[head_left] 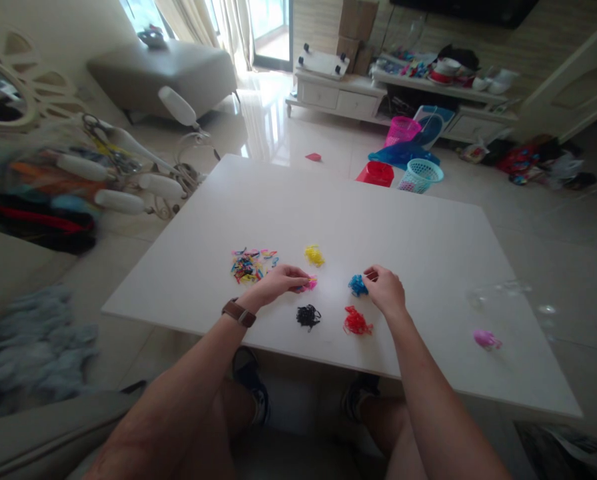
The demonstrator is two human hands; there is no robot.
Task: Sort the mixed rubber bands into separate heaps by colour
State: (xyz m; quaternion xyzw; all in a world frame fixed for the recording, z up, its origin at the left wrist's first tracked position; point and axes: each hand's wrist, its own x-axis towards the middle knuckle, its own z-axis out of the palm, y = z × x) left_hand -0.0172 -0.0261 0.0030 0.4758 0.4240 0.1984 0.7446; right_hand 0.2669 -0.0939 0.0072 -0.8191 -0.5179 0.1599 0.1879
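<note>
My left hand (286, 280), with a brown watch strap on the wrist, is closed in a pinch over the small pink pile (310, 285). Small coloured clip-like pieces show at its fingertips. Fingers curled together, my right hand (382, 287) touches the edge of the blue pile (357, 285); what it pinches is hidden. A mixed pile of multicoloured clip-like pieces (247, 267) lies left of my left hand. Beyond the hands is a yellow pile (314, 255). Nearer to me lie a black pile (308, 317) and a red pile (357, 321). The pieces are too small to identify surely.
The white table (358, 220) carries a pink-purple object (486, 339) and a clear container (498, 292) at right. Past its far edge stand a red bin (377, 174) and a light blue basket (421, 175). A lamp with white shades (177, 105) is at left.
</note>
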